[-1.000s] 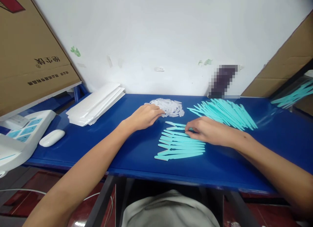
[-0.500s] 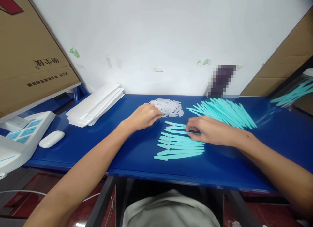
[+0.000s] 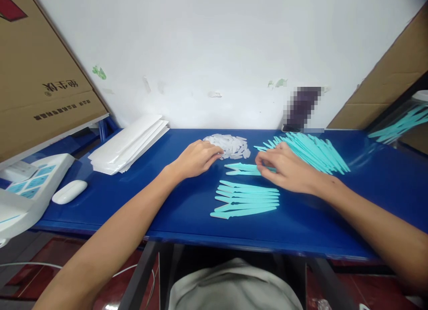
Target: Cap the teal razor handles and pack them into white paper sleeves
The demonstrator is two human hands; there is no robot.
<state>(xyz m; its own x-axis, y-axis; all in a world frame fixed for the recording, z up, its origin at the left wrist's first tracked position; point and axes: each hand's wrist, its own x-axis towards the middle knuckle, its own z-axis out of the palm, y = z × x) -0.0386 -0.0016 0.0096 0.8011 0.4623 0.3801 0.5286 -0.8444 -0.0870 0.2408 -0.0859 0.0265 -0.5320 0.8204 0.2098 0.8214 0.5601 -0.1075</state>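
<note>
Head view: left hand [image 3: 197, 159] placed at a heap of white pieces [image 3: 233, 145], right hand [image 3: 284, 168] over two turquoise sticks [image 3: 242, 167].
The left thumb and fingers are drawn close together; whether a piece is pinched cannot be told. The right thumb and fingers are curled toward each other, and the sticks' ends are hidden by them; a grip cannot be confirmed. A row of turquoise sticks [image 3: 247, 200] is laid nearer the person than both hands, on the blue table [image 3: 187, 212]. A larger turquoise pile [image 3: 317, 154] is heaped just beyond the right hand.
</note>
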